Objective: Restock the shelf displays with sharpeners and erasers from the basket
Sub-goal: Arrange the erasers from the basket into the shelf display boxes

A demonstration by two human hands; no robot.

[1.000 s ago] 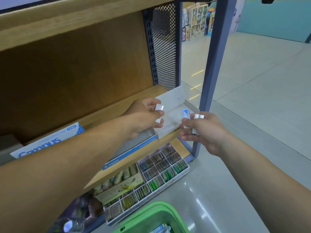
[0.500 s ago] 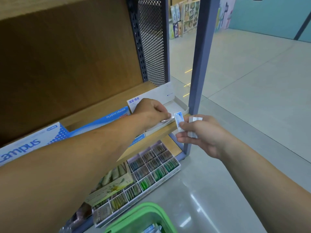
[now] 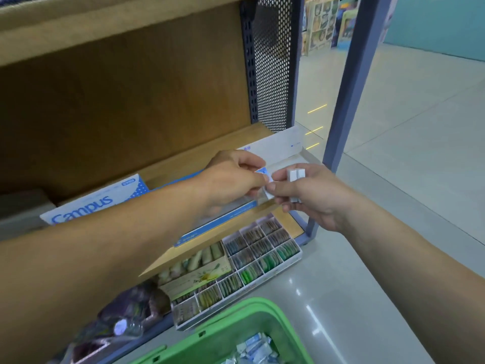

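My left hand [image 3: 233, 177] and my right hand [image 3: 312, 195] meet in front of the wooden shelf's edge. Between their fingertips sits a small blue-and-white wrapped eraser [image 3: 263, 172], pinched by my left hand and touched by my right thumb and forefinger. My right hand also clutches a few white erasers [image 3: 296, 175] in its curled fingers. Behind the hands, a white display box [image 3: 286, 144] with its lid up stands at the shelf's right end. The green basket [image 3: 236, 313] at the bottom holds more wrapped erasers [image 3: 256, 349].
A blue-dotted Campus box [image 3: 99, 203] lies on the shelf [image 3: 168, 256] to the left. Below, a divided white tray [image 3: 262, 261] of coloured items and a cardboard box [image 3: 194, 274] sit on the lower level. A blue-grey post [image 3: 349, 82] stands right of the shelf.
My left hand left the display box and came right to meet my right hand, now pinching the blue-wrapped eraser that the right hand held out. The view shifted slightly.
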